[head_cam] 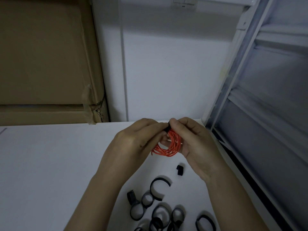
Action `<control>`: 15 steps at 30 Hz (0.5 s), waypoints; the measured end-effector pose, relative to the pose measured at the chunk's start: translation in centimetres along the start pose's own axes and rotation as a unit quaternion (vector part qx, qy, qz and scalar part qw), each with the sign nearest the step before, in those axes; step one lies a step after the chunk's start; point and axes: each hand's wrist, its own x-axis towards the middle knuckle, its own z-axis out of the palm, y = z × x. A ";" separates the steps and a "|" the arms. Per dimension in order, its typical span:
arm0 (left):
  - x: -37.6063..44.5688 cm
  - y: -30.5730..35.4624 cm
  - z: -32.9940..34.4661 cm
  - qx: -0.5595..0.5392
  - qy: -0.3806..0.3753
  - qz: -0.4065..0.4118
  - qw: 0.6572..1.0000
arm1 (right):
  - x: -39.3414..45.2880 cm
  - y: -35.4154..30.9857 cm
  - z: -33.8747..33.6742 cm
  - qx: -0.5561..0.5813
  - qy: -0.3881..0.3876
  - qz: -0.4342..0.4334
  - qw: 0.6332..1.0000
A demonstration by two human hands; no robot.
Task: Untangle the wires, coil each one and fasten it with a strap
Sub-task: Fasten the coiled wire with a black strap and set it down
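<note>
A small coil of red wire (168, 147) hangs between my hands above the white table (50, 164). A black strap (167, 128) wraps the top of the coil. My left hand (138, 139) pinches the strap and coil from the left. From the right, my right hand (193, 139) pinches the strap with thumb and forefinger, its other fingers curled behind the coil. One loose wire end sticks out at the coil's lower left.
Several black straps (160, 187), most curled into loops, lie on the table near its front edge, and one small folded strap (180, 170) lies under my right hand. Cardboard boxes (46, 64) stand at the back left. A window frame (233, 80) runs along the right.
</note>
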 end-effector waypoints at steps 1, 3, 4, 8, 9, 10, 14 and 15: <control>0.0 0.0 0.0 0.000 -0.004 -0.005 1.000 | 0.0 -0.1 0.1 -0.015 0.001 -0.005 1.000; 0.0 0.0 0.0 0.002 -0.012 -0.009 1.000 | 0.0 -0.1 0.1 -0.052 0.007 -0.009 0.999; 0.0 0.0 0.0 0.004 -0.017 -0.009 1.000 | 0.0 -0.1 -0.1 -0.069 0.011 -0.008 0.998; 0.2 0.1 -0.2 -0.006 -0.046 -0.013 0.999 | 0.0 0.1 -0.2 -0.157 0.045 -0.023 0.986; 0.2 0.1 -0.2 -0.012 -0.055 -0.020 0.998 | 0.0 0.3 -0.1 -0.191 0.062 -0.041 0.979; 0.3 0.1 -0.3 -0.020 -0.063 -0.031 0.997 | 0.0 0.5 0.1 -0.228 0.080 -0.064 0.968; 0.4 0.3 -0.5 -0.064 -0.064 -0.081 0.993 | 0.1 1.9 0.8 -0.345 0.138 -0.173 0.912; 0.4 0.3 -0.5 -0.070 -0.058 -0.096 0.991 | 0.1 2.2 1.0 -0.354 0.143 -0.203 0.902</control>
